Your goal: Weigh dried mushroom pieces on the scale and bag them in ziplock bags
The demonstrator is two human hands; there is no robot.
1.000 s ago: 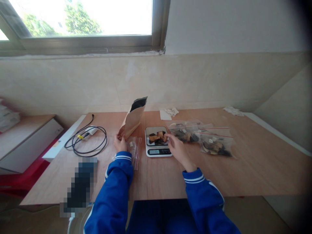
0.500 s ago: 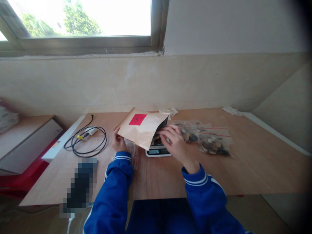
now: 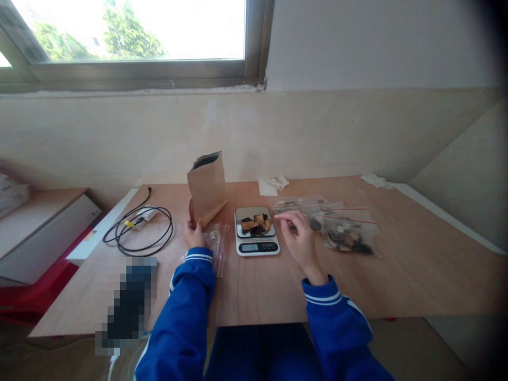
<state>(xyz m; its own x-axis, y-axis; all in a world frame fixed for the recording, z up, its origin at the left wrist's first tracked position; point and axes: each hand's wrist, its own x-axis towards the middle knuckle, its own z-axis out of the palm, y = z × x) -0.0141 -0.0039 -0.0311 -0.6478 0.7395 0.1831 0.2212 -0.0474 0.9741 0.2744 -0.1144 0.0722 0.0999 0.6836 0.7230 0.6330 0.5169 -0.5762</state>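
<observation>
My left hand (image 3: 194,234) is closed on the lower end of a brown kraft paper bag (image 3: 208,188), which stands tilted upright with its dark, open mouth at the top. Several brown-and-black dried pieces (image 3: 256,224) lie on the steel plate of a white digital kitchen scale (image 3: 257,248); its display is too small to read. Just right of the scale, my right hand (image 3: 298,235) hovers with its fingers loosely bent and a gap to the thumb, holding nothing visible. Clear zip bags (image 3: 218,243) lie under and beside my left wrist.
Filled zip bags (image 3: 349,233) with dark pieces lie right of the scale. A coiled black cable (image 3: 138,230) and a pixelated dark object (image 3: 129,301) are at the left. Crumpled tissue (image 3: 279,183) sits by the wall, under the window (image 3: 138,69).
The paper bag has swung from lying over the scale to upright at the left, uncovering the scale and its pieces. My right hand has left the bag's mouth and moved slightly right.
</observation>
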